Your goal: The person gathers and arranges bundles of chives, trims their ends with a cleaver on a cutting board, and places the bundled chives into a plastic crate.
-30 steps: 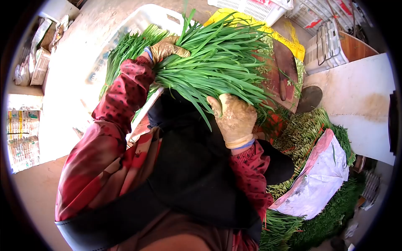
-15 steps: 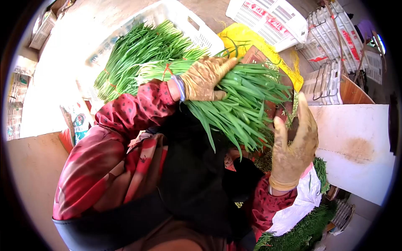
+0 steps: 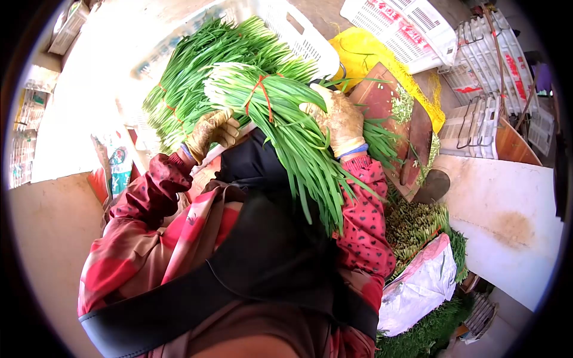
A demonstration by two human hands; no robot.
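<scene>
A bundle of garlic chives (image 3: 286, 113), tied with a red band, lies slanted in front of me. Its pale cut ends point up and left, and its green leaves hang down over my right forearm. My right hand (image 3: 340, 119), in a stained tan glove, grips the bundle from the right side below the band. Beside the bundle's left edge is my left hand (image 3: 212, 132), gloved too. Its fingers are loosely curled and apart, with nothing visible in them.
A white crate (image 3: 301, 36) behind holds several tied bundles (image 3: 209, 65). To the right are a reddish-brown board (image 3: 379, 98) with cut bits, a yellow sack (image 3: 373, 51), stacked white crates (image 3: 483, 59), and more chives (image 3: 418, 232) beside a white sheet (image 3: 421, 286).
My left hand has come off the leaves and drawn back left. My right hand has moved in and taken hold of the bundle, whose leaves now hang downward; the view has shifted slightly.
</scene>
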